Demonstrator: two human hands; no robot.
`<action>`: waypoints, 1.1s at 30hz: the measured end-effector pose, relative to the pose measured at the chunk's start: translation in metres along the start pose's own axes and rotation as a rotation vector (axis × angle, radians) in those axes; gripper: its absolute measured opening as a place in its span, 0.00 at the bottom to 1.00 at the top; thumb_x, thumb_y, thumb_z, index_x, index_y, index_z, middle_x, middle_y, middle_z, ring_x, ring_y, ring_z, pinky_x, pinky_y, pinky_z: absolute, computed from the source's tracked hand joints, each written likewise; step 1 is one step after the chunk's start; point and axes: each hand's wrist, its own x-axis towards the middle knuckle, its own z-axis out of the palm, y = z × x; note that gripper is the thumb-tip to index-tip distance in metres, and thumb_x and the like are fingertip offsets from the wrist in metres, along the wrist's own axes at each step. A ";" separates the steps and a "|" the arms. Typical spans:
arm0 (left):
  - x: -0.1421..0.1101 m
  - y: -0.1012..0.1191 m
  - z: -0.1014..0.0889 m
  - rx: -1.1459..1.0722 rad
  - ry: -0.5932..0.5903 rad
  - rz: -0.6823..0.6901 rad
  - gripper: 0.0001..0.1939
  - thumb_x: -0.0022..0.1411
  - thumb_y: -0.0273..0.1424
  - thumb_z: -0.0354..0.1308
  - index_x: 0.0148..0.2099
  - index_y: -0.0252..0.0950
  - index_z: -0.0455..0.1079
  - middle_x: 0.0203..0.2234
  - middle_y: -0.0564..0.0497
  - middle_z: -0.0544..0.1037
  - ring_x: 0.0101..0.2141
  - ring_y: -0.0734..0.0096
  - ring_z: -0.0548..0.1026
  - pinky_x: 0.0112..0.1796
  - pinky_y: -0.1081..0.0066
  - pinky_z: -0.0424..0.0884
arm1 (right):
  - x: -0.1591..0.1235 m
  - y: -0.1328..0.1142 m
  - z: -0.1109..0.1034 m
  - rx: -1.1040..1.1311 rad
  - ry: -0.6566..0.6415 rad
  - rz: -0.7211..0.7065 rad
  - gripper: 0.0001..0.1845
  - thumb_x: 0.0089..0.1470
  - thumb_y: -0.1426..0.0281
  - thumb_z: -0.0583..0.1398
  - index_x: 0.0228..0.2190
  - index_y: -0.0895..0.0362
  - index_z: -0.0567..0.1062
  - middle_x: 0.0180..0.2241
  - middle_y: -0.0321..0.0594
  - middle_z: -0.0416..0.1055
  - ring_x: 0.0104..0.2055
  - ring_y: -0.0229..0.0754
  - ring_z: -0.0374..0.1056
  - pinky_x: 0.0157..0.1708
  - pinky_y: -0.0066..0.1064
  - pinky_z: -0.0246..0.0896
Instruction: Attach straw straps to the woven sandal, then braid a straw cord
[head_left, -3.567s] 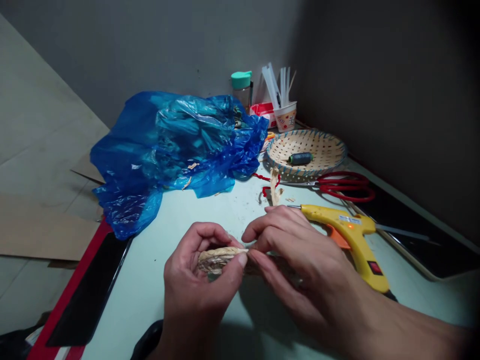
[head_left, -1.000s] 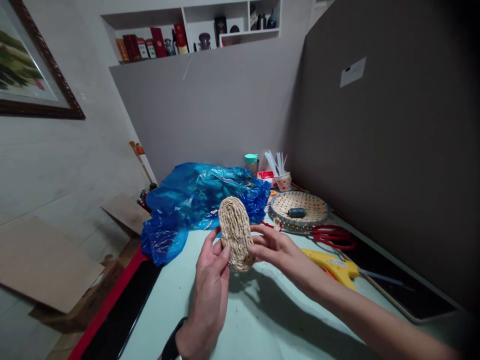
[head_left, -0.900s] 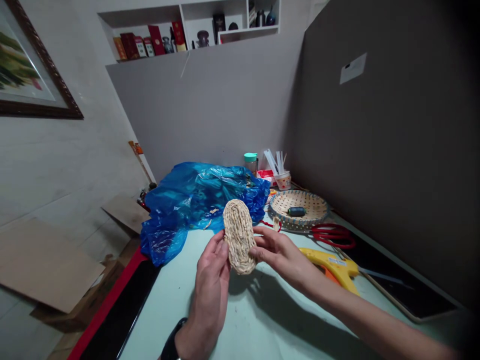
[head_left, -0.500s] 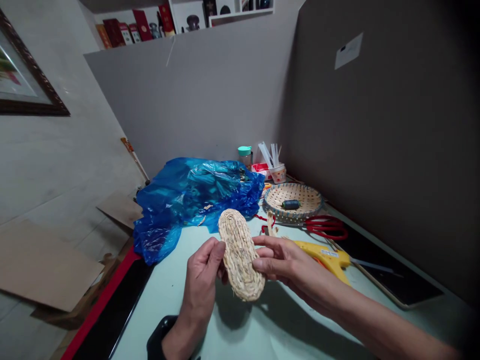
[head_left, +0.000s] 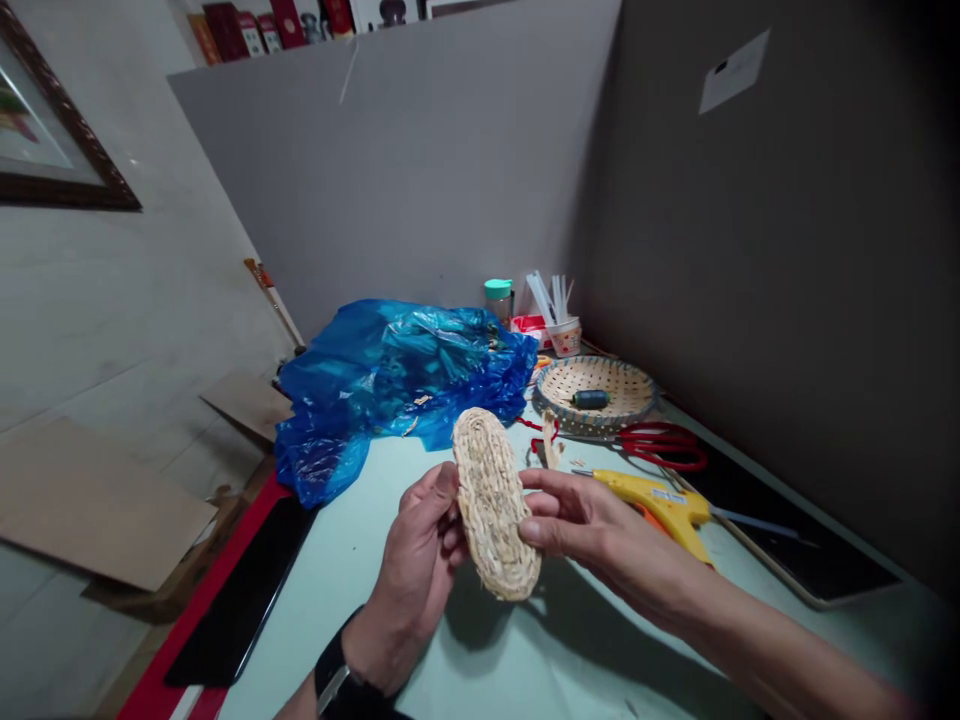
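Observation:
A pale oval sole of coiled, braided straw [head_left: 495, 505] is held up above the table, tilted with its broad face toward me. My left hand [head_left: 424, 545] grips its left edge, thumb at the rim and fingers curled behind. On the other side, my right hand [head_left: 574, 520] pinches the right edge between thumb and fingers; some fingertips are hidden behind the straw piece. A dark band circles my left wrist. Just beyond the right hand lies a yellow hot glue gun [head_left: 664, 505] with a glue stick in its back.
Behind the hands a crumpled blue plastic bag [head_left: 405, 370] covers the back left. To the right are a woven basket [head_left: 630, 385] with a thread spool [head_left: 591, 399], red-handled scissors [head_left: 664, 445] and a dark tablet [head_left: 795, 550]. A cup of glue sticks [head_left: 564, 336] stands behind.
My view has tipped downward a little. Both hands still hold the straw sole, which sits slightly further right in view. More of the left wrist shows.

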 end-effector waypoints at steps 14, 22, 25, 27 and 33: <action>0.009 0.005 -0.012 -0.085 0.062 0.078 0.20 0.54 0.44 0.67 0.27 0.36 0.63 0.16 0.60 0.61 0.16 0.82 0.60 0.18 0.80 0.57 | -0.017 0.008 0.010 -0.171 -0.026 0.211 0.24 0.55 0.65 0.66 0.52 0.54 0.71 0.35 0.36 0.68 0.38 0.40 0.66 0.38 0.28 0.61; 0.019 0.002 -0.020 0.024 0.067 0.150 0.16 0.50 0.37 0.70 0.29 0.34 0.67 0.21 0.55 0.71 0.22 0.77 0.69 0.25 0.76 0.67 | -0.026 0.020 0.014 -0.306 0.108 0.193 0.32 0.56 0.59 0.64 0.58 0.56 0.63 0.34 0.36 0.66 0.36 0.39 0.63 0.34 0.28 0.58; 0.022 0.006 -0.024 0.049 0.086 0.231 0.14 0.50 0.34 0.71 0.28 0.32 0.69 0.21 0.54 0.73 0.25 0.77 0.72 0.31 0.77 0.70 | -0.030 0.020 0.012 -0.355 0.148 0.186 0.30 0.57 0.62 0.63 0.57 0.56 0.63 0.34 0.36 0.66 0.35 0.40 0.63 0.34 0.29 0.57; 0.025 0.009 -0.028 0.072 0.101 0.283 0.13 0.50 0.33 0.70 0.28 0.32 0.70 0.22 0.53 0.75 0.31 0.73 0.76 0.37 0.74 0.72 | -0.034 0.021 0.010 -0.365 0.189 0.190 0.29 0.56 0.63 0.63 0.57 0.57 0.64 0.33 0.35 0.65 0.34 0.39 0.62 0.33 0.29 0.56; 0.028 0.009 -0.029 0.181 0.114 0.376 0.07 0.55 0.30 0.66 0.30 0.33 0.72 0.23 0.53 0.77 0.36 0.67 0.79 0.41 0.70 0.72 | -0.042 0.032 0.007 -0.367 0.228 0.143 0.28 0.57 0.64 0.61 0.56 0.58 0.62 0.32 0.35 0.64 0.33 0.39 0.61 0.32 0.29 0.56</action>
